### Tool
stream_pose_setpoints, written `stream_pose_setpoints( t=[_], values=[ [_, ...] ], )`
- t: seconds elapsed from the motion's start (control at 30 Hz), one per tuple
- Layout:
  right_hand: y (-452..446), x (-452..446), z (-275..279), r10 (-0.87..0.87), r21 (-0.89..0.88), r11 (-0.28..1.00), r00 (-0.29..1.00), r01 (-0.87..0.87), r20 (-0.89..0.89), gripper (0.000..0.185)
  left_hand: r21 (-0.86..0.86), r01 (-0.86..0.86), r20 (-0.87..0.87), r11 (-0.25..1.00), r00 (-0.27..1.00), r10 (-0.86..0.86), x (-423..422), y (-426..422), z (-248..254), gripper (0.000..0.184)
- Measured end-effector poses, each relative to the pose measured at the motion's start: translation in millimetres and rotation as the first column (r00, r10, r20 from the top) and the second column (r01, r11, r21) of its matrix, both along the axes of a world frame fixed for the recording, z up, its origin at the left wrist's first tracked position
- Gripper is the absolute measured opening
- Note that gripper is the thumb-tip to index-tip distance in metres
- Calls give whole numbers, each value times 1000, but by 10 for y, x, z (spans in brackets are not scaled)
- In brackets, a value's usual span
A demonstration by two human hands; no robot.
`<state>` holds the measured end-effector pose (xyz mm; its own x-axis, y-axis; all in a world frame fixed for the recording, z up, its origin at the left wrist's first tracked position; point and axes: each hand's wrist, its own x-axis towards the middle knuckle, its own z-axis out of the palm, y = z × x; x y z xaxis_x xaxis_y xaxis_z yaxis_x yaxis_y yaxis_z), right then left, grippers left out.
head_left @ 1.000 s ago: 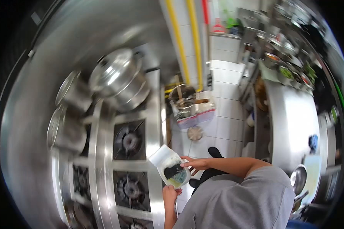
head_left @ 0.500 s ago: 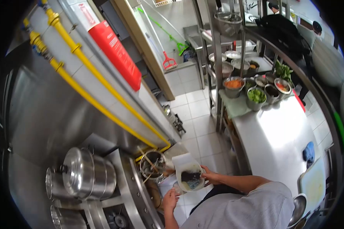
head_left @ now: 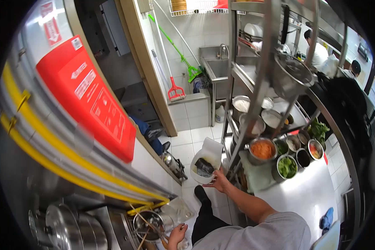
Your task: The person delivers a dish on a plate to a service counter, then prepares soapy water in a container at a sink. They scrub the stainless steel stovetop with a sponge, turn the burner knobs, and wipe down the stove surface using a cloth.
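Observation:
My right hand [head_left: 219, 181] grips the near rim of a white plastic tub [head_left: 199, 178], held out over the floor. A pale, flat panel [head_left: 212, 148] stands up at the tub's far side. Inside lies a dark, shiny thing [head_left: 204, 167] that I cannot identify. Low in the view, my left hand [head_left: 177, 235] is closed with its fingers curled; whether something small is in it is hidden. Beside it stands a metal pot [head_left: 161, 219] with wooden sticks [head_left: 143, 217] resting across it.
On the right, a steel counter [head_left: 296, 196] carries metal pots of chopped food [head_left: 262, 148]. A steel shelf rack [head_left: 258, 89] rises beyond it. Yellow pipes [head_left: 71, 168] and a red box [head_left: 93, 96] line the left wall. Ahead is a sink [head_left: 218, 68]. Other people [head_left: 319, 54] stand far right.
The view has shifted forward along the aisle. My right hand has carried the tub away from the stove side. My left hand has come away from the tub and sits near the pot.

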<state>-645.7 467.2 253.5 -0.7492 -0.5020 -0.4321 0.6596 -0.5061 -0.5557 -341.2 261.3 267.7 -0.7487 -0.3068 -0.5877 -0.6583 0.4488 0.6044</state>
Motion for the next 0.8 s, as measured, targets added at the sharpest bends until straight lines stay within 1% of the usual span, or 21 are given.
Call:
stream_pose_setpoints(
  t=[0.1,0.13,0.23,0.27,0.3,0.33,0.37,0.4,0.43,0.47,0.53,0.57,0.63,0.67,0.7,0.77,0.8],
  values=[
    [-312,-699,129,-67,-8,998,997,67,50,77,4,21,5,1000,1000,-21,-785,-252,-217,56],
    [-381,-934,142,-49,-83,995,999,48,-2,66,96,10,-28,995,1000,-7,-1030,-388,-573,55],
    [-628,-1697,30,-172,-51,984,985,173,27,60,47,111,-107,993,989,-105,-2116,-603,-329,54],
    [-701,-1963,81,-191,-27,981,980,193,49,65,61,106,-133,992,986,-97,-2497,-702,-397,50],
    [-795,-2243,125,-243,-6,970,969,243,37,66,202,-9,-165,979,985,43,-2811,-756,-456,48],
    [-892,-2508,149,-294,13,956,955,294,28,68,338,-117,-171,934,968,183,-3142,-799,-404,45],
    [-972,-2761,193,-347,33,938,938,346,21,70,467,-215,-154,858,935,318,-3410,-833,-390,43],
    [-1045,-3028,232,-384,40,922,922,386,-51,81,476,-233,-149,848,929,338,-3594,-875,-440,41],
    [-1106,-3333,207,-415,34,908,907,418,-64,89,483,-249,-148,840,922,358,-3777,-929,-520,40],
    [-1180,-3648,179,-482,41,874,874,485,-58,92,489,-265,-151,831,913,379,-3959,-1002,-639,39],
    [-1326,-4292,212,-576,37,816,817,577,-34,93,432,-269,-112,861,931,347,-3956,-1199,-1247,39],
    [-1381,-4624,229,-611,42,789,789,614,-60,93,402,-273,-90,874,938,334,-3972,-1287,-1461,39],
    [-1431,-5319,154,-679,-21,730,723,683,-127,92,462,-453,29,762,867,498,-3923,-1250,-1345,42],
    [-1440,-5638,232,-737,-5,671,666,742,-116,90,458,-512,73,727,837,543,-4013,-1256,-1276,41],
    [-1453,-5938,387,-792,11,604,602,797,-107,90,450,-553,105,701,812,574,-4125,-1326,-1223,40],
    [-1468,-6517,695,-886,87,461,464,883,-20,85,418,-610,144,673,776,614,-4413,-1535,-1130,38],
    [-1424,-6813,759,-899,83,432,436,898,-31,87,400,-625,149,670,766,626,-4577,-1666,-1109,37]
  ],
)
